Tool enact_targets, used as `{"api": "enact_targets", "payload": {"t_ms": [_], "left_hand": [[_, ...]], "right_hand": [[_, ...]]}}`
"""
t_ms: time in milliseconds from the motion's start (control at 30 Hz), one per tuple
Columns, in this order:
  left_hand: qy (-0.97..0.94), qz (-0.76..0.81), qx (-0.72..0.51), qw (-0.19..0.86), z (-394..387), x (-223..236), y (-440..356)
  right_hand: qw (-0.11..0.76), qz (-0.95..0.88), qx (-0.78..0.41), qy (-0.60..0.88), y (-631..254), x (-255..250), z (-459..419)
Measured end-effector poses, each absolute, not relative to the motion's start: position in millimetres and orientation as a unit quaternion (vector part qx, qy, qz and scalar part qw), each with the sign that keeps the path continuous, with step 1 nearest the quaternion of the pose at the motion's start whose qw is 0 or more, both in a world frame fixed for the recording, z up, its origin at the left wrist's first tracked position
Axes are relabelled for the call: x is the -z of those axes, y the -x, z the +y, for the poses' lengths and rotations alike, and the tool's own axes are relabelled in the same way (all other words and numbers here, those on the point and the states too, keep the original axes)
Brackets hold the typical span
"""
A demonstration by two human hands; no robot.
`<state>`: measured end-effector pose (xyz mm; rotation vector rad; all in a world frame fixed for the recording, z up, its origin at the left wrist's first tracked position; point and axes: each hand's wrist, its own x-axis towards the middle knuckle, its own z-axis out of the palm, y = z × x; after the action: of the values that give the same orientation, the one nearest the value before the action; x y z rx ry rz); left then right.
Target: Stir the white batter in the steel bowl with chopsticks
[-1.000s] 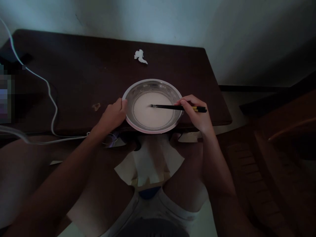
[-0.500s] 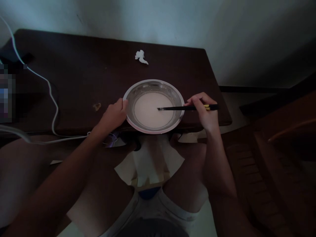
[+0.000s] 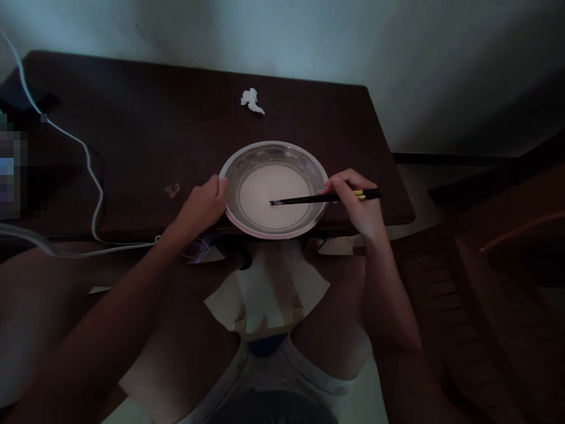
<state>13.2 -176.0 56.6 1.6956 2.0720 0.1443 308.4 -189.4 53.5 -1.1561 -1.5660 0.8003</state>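
A round metal basin [image 3: 315, 162] stands at the near edge of the dark wooden table, with a pale, milky liquid [image 3: 260, 188] in it. My left hand [image 3: 205, 203] grips the basin's left rim, thumb on the edge and fingers curled out of sight beneath. Closed around a pair of black chopsticks [image 3: 304, 199] with yellow bands, my right hand [image 3: 355, 194] is at the basin's right rim. The chopsticks point left, and their tips reach the liquid near its middle.
Behind the basin lies a crumpled white tissue [image 3: 252, 101]. A white cable [image 3: 90, 165] runs over the table's left side, near a pixelated object [image 3: 9, 176]. A small brownish patch [image 3: 172, 190] marks the tabletop [image 3: 145, 118]. Wooden furniture [image 3: 441, 294] stands at the right.
My right hand has shifted slightly left, and the chopstick tips have moved left and a little nearer to me in the liquid. My left hand and the basin stay nearly still.
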Motion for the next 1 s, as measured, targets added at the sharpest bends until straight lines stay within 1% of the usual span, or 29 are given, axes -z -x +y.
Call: {"api": "enact_targets", "payload": {"t_ms": [100, 200, 267, 367, 433, 533, 633, 733, 800, 900, 1000], "left_hand": [[-0.618, 0.750, -0.053, 0.227, -175.8, -56.1, -12.7], [-0.621, 0.748, -0.048, 0.230, -175.8, -56.5, -12.9], [-0.623, 0.747, -0.045, 0.230, -176.0, -57.0, -13.1], [-0.622, 0.748, -0.048, 0.226, -176.6, -57.3, -13.2], [-0.620, 0.750, -0.052, 0.224, -176.9, -57.0, -13.2], [-0.615, 0.753, -0.055, 0.227, -176.6, -55.9, -13.1], [-0.613, 0.755, -0.059, 0.226, -176.1, -54.4, -12.5], [-0.619, 0.751, -0.067, 0.220, -176.6, -53.1, -11.2], [-0.629, 0.744, -0.072, 0.216, -177.3, -52.8, -10.5], [-0.628, 0.744, -0.063, 0.218, -177.1, -53.0, -10.6], [-0.621, 0.749, -0.051, 0.224, -175.8, -53.9, -11.8]], "right_hand": [[0.480, -0.683, -0.312, 0.453, -305.9, -54.3, -188.9], [0.516, -0.648, -0.290, 0.479, -308.9, -54.7, -188.1], [0.524, -0.627, -0.303, 0.490, -310.4, -54.2, -188.2], [0.491, -0.660, -0.325, 0.466, -308.1, -53.3, -188.4], [0.478, -0.684, -0.313, 0.453, -306.7, -53.3, -188.2], [0.507, -0.663, -0.286, 0.470, -308.9, -54.7, -187.9], [0.528, -0.627, -0.308, 0.482, -310.6, -55.8, -188.9], [0.496, -0.653, -0.346, 0.455, -306.8, -55.4, -189.9], [0.482, -0.676, -0.337, 0.443, -305.2, -54.8, -189.6], [0.512, -0.659, -0.303, 0.461, -308.3, -54.0, -188.5], [0.536, -0.625, -0.317, 0.471, -310.8, -52.9, -188.6]]}}
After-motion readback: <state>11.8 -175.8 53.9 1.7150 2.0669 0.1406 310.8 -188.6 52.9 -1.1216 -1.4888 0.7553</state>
